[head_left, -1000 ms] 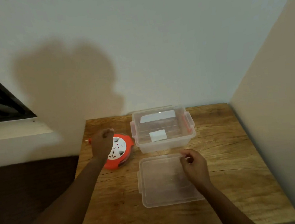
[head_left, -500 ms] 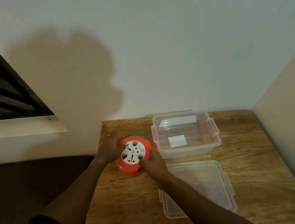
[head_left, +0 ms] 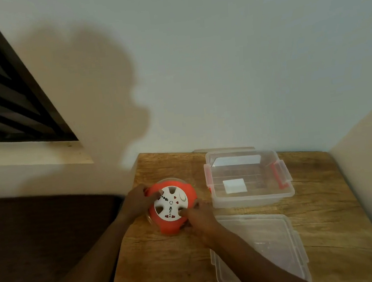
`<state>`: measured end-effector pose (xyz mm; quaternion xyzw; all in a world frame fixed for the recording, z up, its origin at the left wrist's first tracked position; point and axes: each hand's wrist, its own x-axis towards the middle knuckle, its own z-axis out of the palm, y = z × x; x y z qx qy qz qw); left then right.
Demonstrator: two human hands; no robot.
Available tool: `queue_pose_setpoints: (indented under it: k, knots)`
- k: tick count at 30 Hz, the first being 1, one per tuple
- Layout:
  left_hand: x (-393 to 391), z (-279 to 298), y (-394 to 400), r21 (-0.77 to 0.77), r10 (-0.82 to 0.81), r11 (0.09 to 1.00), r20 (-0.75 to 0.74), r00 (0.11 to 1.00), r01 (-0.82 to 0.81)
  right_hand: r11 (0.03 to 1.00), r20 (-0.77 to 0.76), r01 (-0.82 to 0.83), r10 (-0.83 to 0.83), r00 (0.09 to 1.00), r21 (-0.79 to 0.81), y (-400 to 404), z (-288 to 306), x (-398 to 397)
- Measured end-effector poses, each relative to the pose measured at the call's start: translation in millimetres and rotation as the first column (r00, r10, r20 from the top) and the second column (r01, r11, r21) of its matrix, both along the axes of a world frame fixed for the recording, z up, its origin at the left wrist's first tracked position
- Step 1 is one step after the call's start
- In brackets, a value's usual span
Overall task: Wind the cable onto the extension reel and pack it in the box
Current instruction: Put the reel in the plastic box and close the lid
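Still both hands, left [head_left: 136,202], right [head_left: 200,218], gripping the orange reel [head_left: 171,204], seemingly turned slightly.

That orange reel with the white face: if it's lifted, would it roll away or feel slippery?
The reel lies flat on the table, so it probably won't roll unless stood on edge. Its smooth plastic may be slightly slippery; the left hand and right hand grip opposite sides. It looks rigid.
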<state>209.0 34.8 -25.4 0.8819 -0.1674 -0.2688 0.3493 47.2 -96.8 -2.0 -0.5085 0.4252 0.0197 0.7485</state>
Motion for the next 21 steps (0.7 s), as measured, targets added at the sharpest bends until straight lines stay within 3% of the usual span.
queue_pose_setpoints:
  k: [10, 17, 21]
  knots:
    - [-16.6, 70.3, -11.1, -0.424, 0.213, 0.883, -0.023, 0.977, -0.203, 0.994, 0.209, 0.005, 0.018, 0.978, -0.109, -14.5, 59.5, -4.9]
    - [-41.1, 116.7, -73.0, -0.578, 0.122, 0.809, -0.008, 0.993, -0.104, 0.991, 0.271, 0.112, -0.089, 0.958, -0.070, -58.5, 93.4, -33.6]
    - [-58.2, 128.1, -112.5, -0.557, 0.047, 0.830, 0.019, 0.999, -0.028, 0.968, 0.296, 0.216, -0.170, 0.940, -0.131, -94.7, 105.4, -54.8]
